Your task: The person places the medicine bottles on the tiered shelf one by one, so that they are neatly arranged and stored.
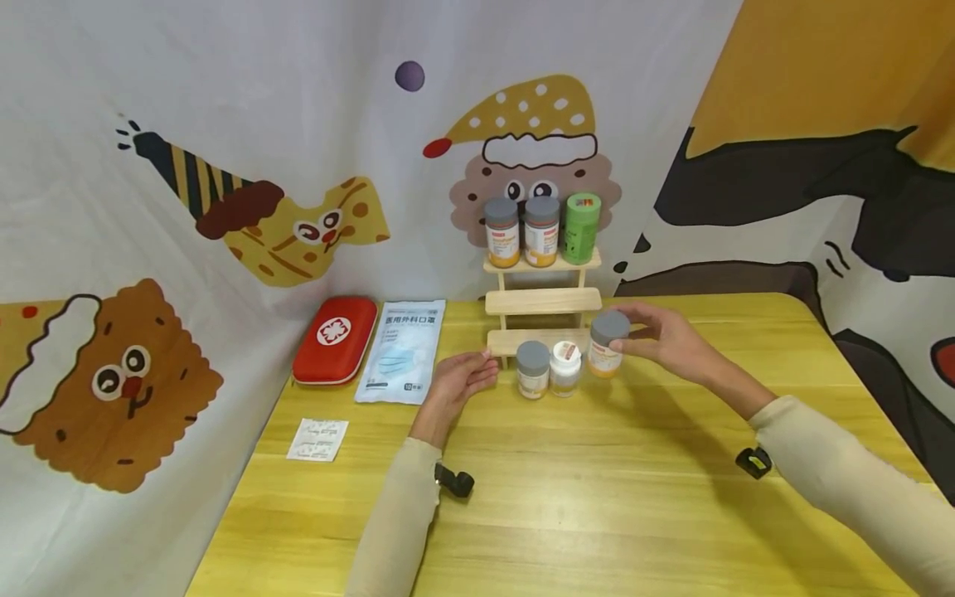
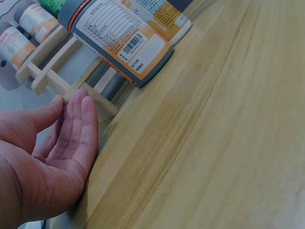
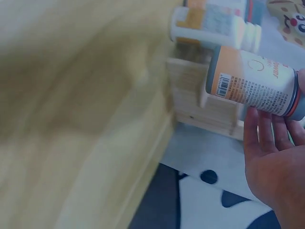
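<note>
A small three-step wooden display rack (image 1: 543, 300) stands at the back of the table. My left hand (image 1: 464, 383) pinches the left end of its bottom step, thumb and fingertips meeting at the wood in the left wrist view. My right hand (image 1: 664, 342) grips a grey-lidded pill bottle (image 1: 606, 348) by its lid, tilted, at the rack's right front; the right wrist view shows its orange and white label (image 3: 257, 83). Another grey-lidded bottle (image 1: 533, 371) and a smaller white bottle (image 1: 565, 370) stand before the bottom step. Two grey-lidded bottles (image 1: 503, 234) and a green canister (image 1: 582, 229) occupy the top step.
On the left lie a red first-aid case (image 1: 334, 342), a pale blue mask packet (image 1: 401, 352) and a white blister pack (image 1: 317, 439). A printed cloth (image 1: 418, 207) hangs behind the wooden table (image 1: 567, 514).
</note>
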`<state>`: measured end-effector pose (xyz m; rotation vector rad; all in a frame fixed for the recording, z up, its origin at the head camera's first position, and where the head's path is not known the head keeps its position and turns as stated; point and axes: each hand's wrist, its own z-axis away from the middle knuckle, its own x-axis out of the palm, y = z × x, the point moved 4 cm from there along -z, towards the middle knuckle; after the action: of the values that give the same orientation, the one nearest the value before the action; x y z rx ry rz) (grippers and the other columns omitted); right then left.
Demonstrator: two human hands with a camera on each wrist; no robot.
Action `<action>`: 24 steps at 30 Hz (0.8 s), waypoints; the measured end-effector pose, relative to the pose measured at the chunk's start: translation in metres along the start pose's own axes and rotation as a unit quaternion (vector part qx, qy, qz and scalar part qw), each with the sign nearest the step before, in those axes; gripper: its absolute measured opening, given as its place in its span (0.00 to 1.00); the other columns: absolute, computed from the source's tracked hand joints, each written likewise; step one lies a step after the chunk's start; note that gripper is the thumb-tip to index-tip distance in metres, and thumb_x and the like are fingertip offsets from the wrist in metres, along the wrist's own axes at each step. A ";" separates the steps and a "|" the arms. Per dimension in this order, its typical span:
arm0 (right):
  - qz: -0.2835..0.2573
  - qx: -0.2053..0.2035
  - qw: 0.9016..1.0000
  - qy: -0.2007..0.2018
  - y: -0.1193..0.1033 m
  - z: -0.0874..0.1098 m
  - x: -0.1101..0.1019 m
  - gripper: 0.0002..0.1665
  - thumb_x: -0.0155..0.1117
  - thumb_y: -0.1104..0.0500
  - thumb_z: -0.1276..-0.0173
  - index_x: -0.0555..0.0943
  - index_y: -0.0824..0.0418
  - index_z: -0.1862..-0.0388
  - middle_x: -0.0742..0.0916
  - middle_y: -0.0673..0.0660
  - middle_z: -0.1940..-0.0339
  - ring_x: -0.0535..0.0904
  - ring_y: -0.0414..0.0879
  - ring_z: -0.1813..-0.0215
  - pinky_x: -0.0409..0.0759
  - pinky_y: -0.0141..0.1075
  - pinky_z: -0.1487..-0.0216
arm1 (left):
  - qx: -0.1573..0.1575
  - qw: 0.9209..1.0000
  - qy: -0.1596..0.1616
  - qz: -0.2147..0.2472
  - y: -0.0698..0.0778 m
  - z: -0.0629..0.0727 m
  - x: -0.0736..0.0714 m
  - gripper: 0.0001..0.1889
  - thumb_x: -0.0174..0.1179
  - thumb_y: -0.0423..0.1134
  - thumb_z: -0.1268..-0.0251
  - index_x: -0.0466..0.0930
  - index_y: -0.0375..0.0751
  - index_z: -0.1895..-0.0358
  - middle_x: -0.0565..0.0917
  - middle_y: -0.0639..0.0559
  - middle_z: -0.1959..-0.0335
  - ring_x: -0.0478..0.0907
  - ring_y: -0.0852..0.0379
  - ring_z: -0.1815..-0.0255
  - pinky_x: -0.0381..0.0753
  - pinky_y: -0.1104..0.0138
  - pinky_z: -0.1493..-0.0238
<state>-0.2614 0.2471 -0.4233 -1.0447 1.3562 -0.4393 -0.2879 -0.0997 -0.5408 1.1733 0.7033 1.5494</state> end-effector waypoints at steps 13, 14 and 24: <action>-0.016 -0.055 0.995 0.083 -0.032 -0.027 -0.018 0.29 0.77 0.59 0.30 0.80 0.56 0.31 0.88 0.48 0.44 0.84 0.35 0.45 0.85 0.21 0.46 | 0.004 1.000 -0.013 0.000 -0.003 -0.004 -0.003 0.19 0.64 0.36 0.23 0.80 0.26 0.38 0.92 0.47 0.61 0.92 0.56 0.60 0.95 0.64 0.50; -0.016 -0.055 0.994 0.089 -0.035 -0.029 -0.018 0.29 0.77 0.58 0.30 0.80 0.55 0.31 0.88 0.48 0.45 0.85 0.36 0.46 0.85 0.21 0.47 | 0.003 1.000 -0.013 -0.001 -0.003 -0.004 -0.003 0.19 0.64 0.36 0.22 0.80 0.25 0.38 0.92 0.47 0.61 0.92 0.56 0.60 0.95 0.64 0.51; -0.032 -0.070 0.985 0.157 -0.057 -0.057 -0.004 0.32 0.79 0.56 0.32 0.81 0.52 0.30 0.87 0.54 0.44 0.82 0.35 0.47 0.85 0.21 0.50 | 0.005 1.000 -0.015 0.002 -0.001 -0.001 -0.002 0.19 0.64 0.35 0.22 0.80 0.26 0.38 0.92 0.47 0.61 0.92 0.56 0.60 0.95 0.64 0.50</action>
<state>-0.2985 0.2006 -0.3681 -1.1707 1.6553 -0.5809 -0.2886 -0.1015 -0.5429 1.2027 0.6904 1.5301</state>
